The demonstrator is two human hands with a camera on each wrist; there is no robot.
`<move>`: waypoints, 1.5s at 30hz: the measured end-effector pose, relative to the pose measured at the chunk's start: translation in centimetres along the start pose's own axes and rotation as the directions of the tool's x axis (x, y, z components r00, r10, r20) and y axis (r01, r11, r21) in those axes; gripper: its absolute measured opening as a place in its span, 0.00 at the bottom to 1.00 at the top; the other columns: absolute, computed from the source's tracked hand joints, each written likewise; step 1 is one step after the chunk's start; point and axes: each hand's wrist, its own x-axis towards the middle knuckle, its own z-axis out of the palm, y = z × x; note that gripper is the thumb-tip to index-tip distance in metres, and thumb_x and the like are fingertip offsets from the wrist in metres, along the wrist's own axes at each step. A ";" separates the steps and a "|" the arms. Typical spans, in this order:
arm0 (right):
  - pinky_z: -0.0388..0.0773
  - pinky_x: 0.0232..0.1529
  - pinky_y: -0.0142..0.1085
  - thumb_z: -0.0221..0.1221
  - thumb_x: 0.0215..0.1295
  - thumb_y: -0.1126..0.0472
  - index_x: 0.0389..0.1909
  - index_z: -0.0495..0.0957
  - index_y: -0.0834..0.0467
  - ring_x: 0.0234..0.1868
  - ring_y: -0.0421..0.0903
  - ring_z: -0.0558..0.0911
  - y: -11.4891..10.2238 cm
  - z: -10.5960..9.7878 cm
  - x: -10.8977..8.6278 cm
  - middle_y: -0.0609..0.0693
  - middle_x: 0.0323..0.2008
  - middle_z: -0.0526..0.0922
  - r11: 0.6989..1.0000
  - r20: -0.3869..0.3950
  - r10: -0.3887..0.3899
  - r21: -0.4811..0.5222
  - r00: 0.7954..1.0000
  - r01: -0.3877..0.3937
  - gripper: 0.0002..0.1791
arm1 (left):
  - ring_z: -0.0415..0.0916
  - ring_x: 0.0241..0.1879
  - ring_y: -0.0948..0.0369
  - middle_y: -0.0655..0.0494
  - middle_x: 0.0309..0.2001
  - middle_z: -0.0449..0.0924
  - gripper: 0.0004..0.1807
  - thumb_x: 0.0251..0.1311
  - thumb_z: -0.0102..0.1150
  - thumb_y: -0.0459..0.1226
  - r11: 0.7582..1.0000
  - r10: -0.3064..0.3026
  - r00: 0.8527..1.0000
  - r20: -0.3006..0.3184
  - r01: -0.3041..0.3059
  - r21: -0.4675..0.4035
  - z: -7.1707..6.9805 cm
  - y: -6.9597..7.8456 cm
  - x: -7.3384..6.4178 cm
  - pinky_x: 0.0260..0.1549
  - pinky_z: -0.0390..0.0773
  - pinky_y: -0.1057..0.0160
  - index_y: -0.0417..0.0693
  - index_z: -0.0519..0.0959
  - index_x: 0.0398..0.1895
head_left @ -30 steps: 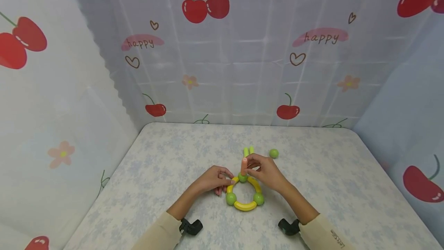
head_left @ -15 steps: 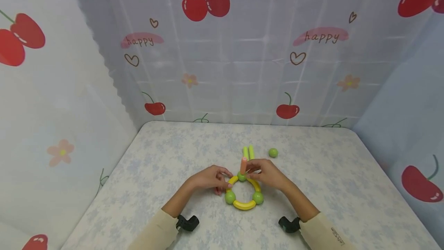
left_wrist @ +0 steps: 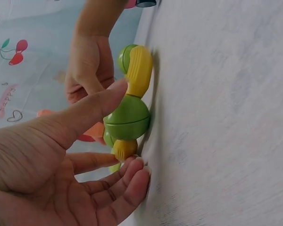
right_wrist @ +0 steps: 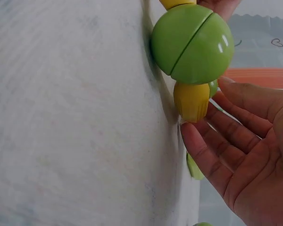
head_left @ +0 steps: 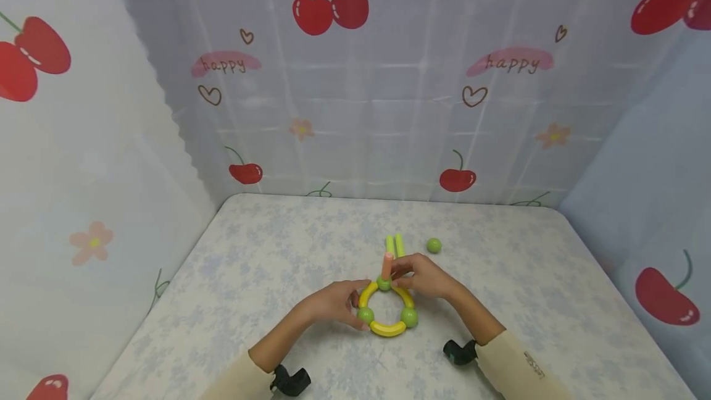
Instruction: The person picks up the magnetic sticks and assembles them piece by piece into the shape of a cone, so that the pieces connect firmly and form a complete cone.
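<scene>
A ring of yellow curved rods and green balls, like a magnetic building toy, lies on the table. An orange rod stands up from the ring's far ball. My left hand spreads round the ring's left side, thumb beside the near left ball and fingertips low by a yellow rod. On the far right side, my right hand has its fingertips close beside the orange rod and a yellow rod. Its fingers look loosely extended, not wrapped round anything.
Two light green rods lie just beyond the ring, partly behind my right hand. A loose green ball is to their right. The table has a pale patterned cover, and cherry-printed curtains stand behind and beside it.
My right hand slid down from the orange rod's upper part to beside its base. My left hand shifted left and toward me, its thumb and fingers spreading wider round the ring.
</scene>
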 end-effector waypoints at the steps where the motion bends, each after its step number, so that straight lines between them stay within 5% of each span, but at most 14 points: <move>1: 0.81 0.50 0.41 0.66 0.67 0.66 0.49 0.86 0.52 0.50 0.47 0.84 0.0 0.0 0.0 0.44 0.45 0.87 1.000 0.004 0.006 0.003 1.000 -0.006 0.12 | 0.74 0.31 0.65 0.59 0.40 0.77 0.52 0.50 0.81 0.39 1.000 0.010 1.000 -0.013 -0.010 0.008 0.2 0.0 0.0 0.31 0.76 0.67 0.40 0.62 0.77; 9: 0.81 0.50 0.40 0.66 0.67 0.67 0.49 0.86 0.57 0.49 0.50 0.84 0.0 -0.2 -0.7 0.48 0.46 0.87 1.000 0.004 -0.010 0.015 1.000 0.010 0.11 | 0.73 0.29 0.64 0.60 0.38 0.78 0.48 0.49 0.81 0.39 1.000 -0.015 0.997 -0.070 0.015 -0.003 0.6 -0.2 -0.1 0.29 0.75 0.67 0.42 0.67 0.74; 28: 0.81 0.50 0.44 0.67 0.66 0.67 0.50 0.86 0.55 0.49 0.50 0.84 0.5 -0.9 -4.0 0.46 0.45 0.87 0.999 -0.029 -0.003 -0.042 1.000 0.002 0.13 | 0.81 0.24 0.59 0.52 0.32 0.81 0.21 0.59 0.72 0.32 0.987 0.003 0.999 -0.052 -0.011 -0.158 -1.0 -1.2 0.2 0.26 0.83 0.61 0.38 0.82 0.57; 45: 0.81 0.43 0.36 0.67 0.66 0.64 0.46 0.86 0.53 0.45 0.45 0.84 0.3 -1.1 -5.8 0.45 0.42 0.86 0.999 -0.010 0.026 -0.028 1.000 -0.026 0.09 | 0.81 0.20 0.58 0.50 0.26 0.85 0.17 0.62 0.70 0.34 0.974 -0.033 0.991 -0.130 0.003 -0.227 -1.1 -2.1 1.6 0.22 0.84 0.61 0.36 0.84 0.52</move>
